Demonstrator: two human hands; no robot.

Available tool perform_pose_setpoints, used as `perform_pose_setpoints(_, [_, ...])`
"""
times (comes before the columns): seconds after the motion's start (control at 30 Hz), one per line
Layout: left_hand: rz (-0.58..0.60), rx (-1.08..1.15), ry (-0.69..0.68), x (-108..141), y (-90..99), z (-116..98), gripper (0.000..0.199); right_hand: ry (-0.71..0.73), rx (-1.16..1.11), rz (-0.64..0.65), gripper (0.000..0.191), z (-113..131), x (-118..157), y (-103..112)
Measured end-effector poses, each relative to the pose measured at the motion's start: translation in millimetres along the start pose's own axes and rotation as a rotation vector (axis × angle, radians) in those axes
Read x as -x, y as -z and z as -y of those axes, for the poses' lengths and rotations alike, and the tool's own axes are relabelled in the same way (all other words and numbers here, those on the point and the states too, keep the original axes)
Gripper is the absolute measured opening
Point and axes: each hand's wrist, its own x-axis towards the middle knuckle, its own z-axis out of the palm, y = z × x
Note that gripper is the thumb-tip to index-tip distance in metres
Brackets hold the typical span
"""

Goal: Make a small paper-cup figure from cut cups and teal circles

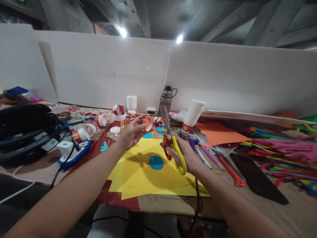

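Observation:
Between the thumb and fingers of my left hand is a small cut paper cup piece, orange-red inside with a pale rim. My right hand grips a pair of scissors with yellow and red handles, the blades pointing up and away from me. Both hands are raised above sheets of yellow paper. A blue paper circle lies on the top sheet, below and between the hands. More blue paper pieces lie to the left and beyond the hands.
Stacked paper cups, a water bottle and a cup of red scraps stand toward the back. Orange paper, a black phone and colourful pipe cleaners lie right. A blue-white power strip is left.

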Motion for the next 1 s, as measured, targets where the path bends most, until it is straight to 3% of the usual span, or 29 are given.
perform_pose_setpoints(0.23, [0.099, -0.079, -0.039, 4, -2.8, 1, 0.048, -0.160, -0.067, -0.038, 0.020, -2, 8, -4])
perform_pose_setpoints(0.4, [0.046, -0.036, -0.007, 5, -6.8, -2, 0.055, -0.224, -0.058, -0.019, 0.037, 10, 12, -4])
perform_pose_setpoints(0.6, [-0.004, -0.044, 0.021, 4, -4.3, -3, 0.052, -0.282, -0.016, -0.003, 0.033, 20, 15, -7])
perform_pose_setpoints(0.9, [0.114, -0.159, 0.008, 2, 4.5, 3, 0.056, -0.392, 0.096, 0.047, 0.030, 17, 17, -6])
perform_pose_setpoints(1.0, [0.125, -0.154, 0.006, 2, 3.9, 5, 0.047, -0.389, 0.117, 0.066, 0.032, 13, 18, -6])
